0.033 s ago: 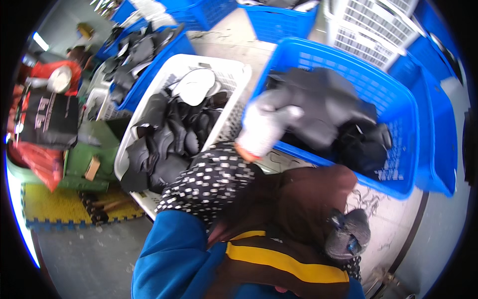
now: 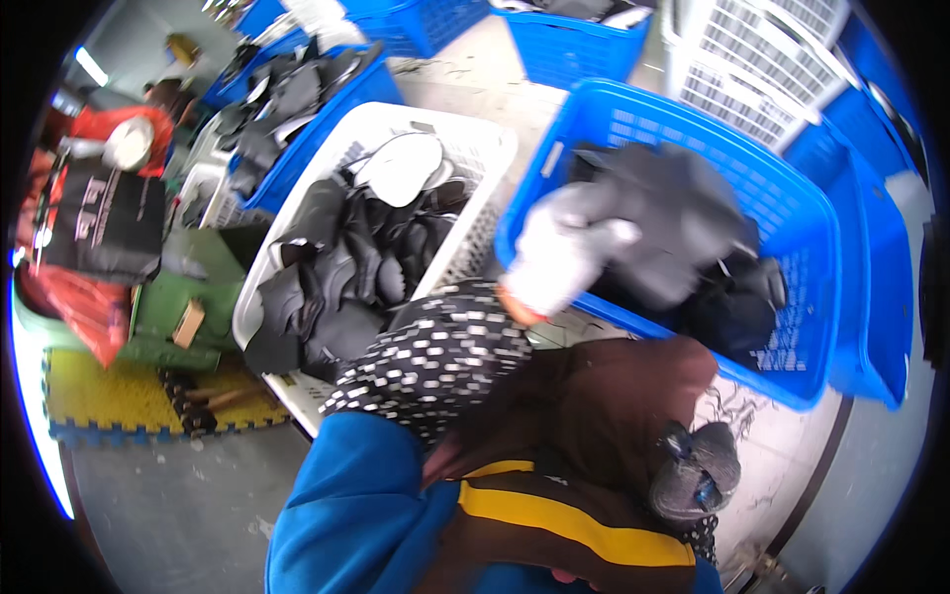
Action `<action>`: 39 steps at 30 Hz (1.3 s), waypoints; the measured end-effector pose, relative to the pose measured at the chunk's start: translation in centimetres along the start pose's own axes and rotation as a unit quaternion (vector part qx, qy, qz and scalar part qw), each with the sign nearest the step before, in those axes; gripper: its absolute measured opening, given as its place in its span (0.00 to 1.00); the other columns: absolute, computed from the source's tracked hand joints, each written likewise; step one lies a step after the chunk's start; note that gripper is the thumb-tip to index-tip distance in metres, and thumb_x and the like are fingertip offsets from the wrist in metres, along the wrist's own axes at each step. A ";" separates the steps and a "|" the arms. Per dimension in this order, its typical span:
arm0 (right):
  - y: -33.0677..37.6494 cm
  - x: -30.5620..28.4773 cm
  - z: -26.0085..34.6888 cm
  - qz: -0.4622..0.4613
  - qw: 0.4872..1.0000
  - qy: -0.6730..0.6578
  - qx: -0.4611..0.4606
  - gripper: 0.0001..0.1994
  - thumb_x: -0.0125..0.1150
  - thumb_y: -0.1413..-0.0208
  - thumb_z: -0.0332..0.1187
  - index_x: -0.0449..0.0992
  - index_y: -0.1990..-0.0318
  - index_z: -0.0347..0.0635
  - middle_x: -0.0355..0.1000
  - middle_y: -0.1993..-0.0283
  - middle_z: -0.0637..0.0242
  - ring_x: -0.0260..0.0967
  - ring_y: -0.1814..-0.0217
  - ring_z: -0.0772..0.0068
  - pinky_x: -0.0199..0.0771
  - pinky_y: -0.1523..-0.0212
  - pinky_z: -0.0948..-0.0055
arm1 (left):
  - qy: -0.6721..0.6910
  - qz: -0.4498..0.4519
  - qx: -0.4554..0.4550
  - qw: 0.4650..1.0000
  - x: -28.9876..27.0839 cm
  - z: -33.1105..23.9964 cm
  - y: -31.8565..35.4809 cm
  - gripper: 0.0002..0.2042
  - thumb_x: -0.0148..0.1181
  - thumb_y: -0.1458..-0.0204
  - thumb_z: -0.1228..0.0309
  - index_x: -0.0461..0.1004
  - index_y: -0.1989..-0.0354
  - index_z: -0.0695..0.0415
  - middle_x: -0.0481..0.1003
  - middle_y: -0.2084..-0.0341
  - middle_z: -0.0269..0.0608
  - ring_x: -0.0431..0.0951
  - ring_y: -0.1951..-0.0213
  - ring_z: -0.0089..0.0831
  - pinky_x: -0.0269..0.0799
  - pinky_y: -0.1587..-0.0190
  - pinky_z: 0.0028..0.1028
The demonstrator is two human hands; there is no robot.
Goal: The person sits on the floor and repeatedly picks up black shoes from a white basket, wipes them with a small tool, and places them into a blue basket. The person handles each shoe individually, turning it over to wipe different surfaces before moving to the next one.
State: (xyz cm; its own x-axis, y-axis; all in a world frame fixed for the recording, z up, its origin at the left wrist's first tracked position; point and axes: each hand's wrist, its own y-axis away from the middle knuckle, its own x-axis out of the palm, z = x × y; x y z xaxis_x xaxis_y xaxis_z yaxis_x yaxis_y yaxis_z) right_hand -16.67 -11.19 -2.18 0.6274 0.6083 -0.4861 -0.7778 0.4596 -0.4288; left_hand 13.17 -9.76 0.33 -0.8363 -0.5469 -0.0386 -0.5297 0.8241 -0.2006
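Note:
My left hand (image 2: 559,259), in a white glove below a black-and-white dotted sleeve, reaches into a blue plastic basket (image 2: 792,228). It is blurred and closes on the edge of a grey fabric piece (image 2: 683,213) lying on top of dark pieces (image 2: 732,297) in that basket. My right hand (image 2: 693,473), in a dark grey glove, rests low by my brown apron with a yellow stripe (image 2: 574,520). Its fingers are curled, and whether they hold anything is hidden.
A white basket (image 2: 490,148) full of black shaped pieces stands left of the blue one. More blue baskets (image 2: 584,45) sit behind and to the right. A green box (image 2: 178,307), red bags (image 2: 84,307) and a yellow foam mat (image 2: 109,396) lie at the left.

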 end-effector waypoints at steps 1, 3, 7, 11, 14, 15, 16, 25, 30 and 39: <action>0.0 0.5 -0.5 -0.003 1.000 0.003 0.016 0.17 0.74 0.52 0.30 0.81 0.53 0.42 0.80 0.65 0.61 0.78 0.65 0.59 0.78 0.63 0.60 | -0.040 -0.017 0.072 0.996 1.6 0.3 -0.2 0.12 0.69 0.50 0.71 0.81 0.59 0.63 0.79 0.58 0.50 0.79 0.56 0.44 0.76 0.51 0.39; 0.3 1.1 -1.3 -0.008 0.999 0.013 0.048 0.16 0.73 0.52 0.30 0.81 0.53 0.42 0.79 0.64 0.61 0.78 0.65 0.59 0.78 0.62 0.60 | -0.114 0.001 0.163 0.980 4.4 0.8 -1.6 0.18 0.70 0.52 0.68 0.79 0.53 0.62 0.77 0.53 0.52 0.77 0.48 0.50 0.73 0.45 0.43; 1.4 1.6 -2.6 -0.025 0.995 0.021 0.099 0.16 0.73 0.51 0.29 0.80 0.53 0.41 0.79 0.63 0.60 0.78 0.63 0.59 0.78 0.61 0.61 | -0.249 0.053 0.293 0.922 -0.2 3.2 -4.3 0.29 0.73 0.53 0.60 0.75 0.44 0.60 0.75 0.46 0.53 0.71 0.40 0.51 0.65 0.35 0.44; 2.6 1.6 -3.4 -0.043 0.990 0.022 0.132 0.15 0.72 0.50 0.28 0.79 0.54 0.41 0.79 0.62 0.59 0.78 0.62 0.60 0.78 0.59 0.62 | -0.420 -0.121 0.098 0.894 -16.6 7.4 -2.0 0.31 0.72 0.49 0.55 0.75 0.41 0.63 0.76 0.45 0.57 0.75 0.41 0.50 0.70 0.37 0.41; 2.9 2.2 -4.1 -0.049 0.988 0.024 0.143 0.14 0.72 0.49 0.28 0.79 0.54 0.40 0.79 0.61 0.59 0.78 0.60 0.60 0.78 0.58 0.62 | -0.606 -0.183 -0.201 0.747 -26.8 11.6 5.3 0.33 0.70 0.50 0.55 0.72 0.38 0.61 0.74 0.43 0.53 0.73 0.38 0.48 0.70 0.37 0.43; 2.9 2.4 -4.2 -0.050 0.988 0.022 0.148 0.14 0.72 0.49 0.27 0.79 0.54 0.40 0.79 0.61 0.59 0.78 0.60 0.60 0.78 0.58 0.62 | -0.686 -0.217 -0.234 0.653 -28.4 13.5 8.1 0.39 0.71 0.51 0.53 0.66 0.32 0.59 0.70 0.37 0.48 0.68 0.34 0.46 0.66 0.35 0.48; 2.9 2.7 -4.3 -0.050 0.987 0.021 0.150 0.14 0.71 0.49 0.27 0.79 0.54 0.40 0.79 0.61 0.59 0.78 0.60 0.60 0.78 0.58 0.62 | -0.709 -0.215 -0.257 0.621 -30.7 15.0 10.5 0.39 0.72 0.51 0.54 0.65 0.32 0.57 0.68 0.35 0.47 0.65 0.32 0.47 0.64 0.34 0.50; 3.1 3.3 -3.3 -0.076 0.983 0.027 0.165 0.13 0.70 0.46 0.26 0.78 0.54 0.39 0.78 0.58 0.57 0.77 0.56 0.61 0.78 0.54 0.64 | -0.820 -0.242 -0.099 0.509 -42.7 18.5 16.1 0.08 0.51 0.39 0.69 0.76 0.68 0.54 0.78 0.78 0.43 0.82 0.75 0.47 0.79 0.70 0.49; 3.2 3.2 -2.4 -0.117 0.982 -0.033 0.143 0.12 0.69 0.45 0.25 0.77 0.54 0.38 0.78 0.57 0.57 0.77 0.54 0.61 0.78 0.52 0.65 | -0.582 -0.240 -0.027 0.776 -35.3 7.7 12.5 0.14 0.52 0.37 0.77 0.80 0.47 0.59 0.83 0.55 0.55 0.84 0.52 0.47 0.77 0.45 0.36; 0.1 0.3 1.6 -0.397 0.893 -0.200 0.069 0.16 0.72 0.41 0.37 0.76 0.52 0.39 0.76 0.59 0.60 0.74 0.68 0.70 0.77 0.68 0.73 | -0.419 0.247 0.320 0.813 -10.9 -9.2 9.1 0.17 0.50 0.42 0.59 0.84 0.56 0.51 0.81 0.48 0.38 0.77 0.42 0.43 0.65 0.40 0.43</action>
State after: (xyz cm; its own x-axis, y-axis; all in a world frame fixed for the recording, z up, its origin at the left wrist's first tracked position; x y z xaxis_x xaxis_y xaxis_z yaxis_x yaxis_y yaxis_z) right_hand -16.58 -9.91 -1.17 0.9414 0.2254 0.2510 -0.1088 0.9072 -0.4064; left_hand 16.12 5.08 7.97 -0.3926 -0.3008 -0.8691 0.2481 0.8753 -0.4151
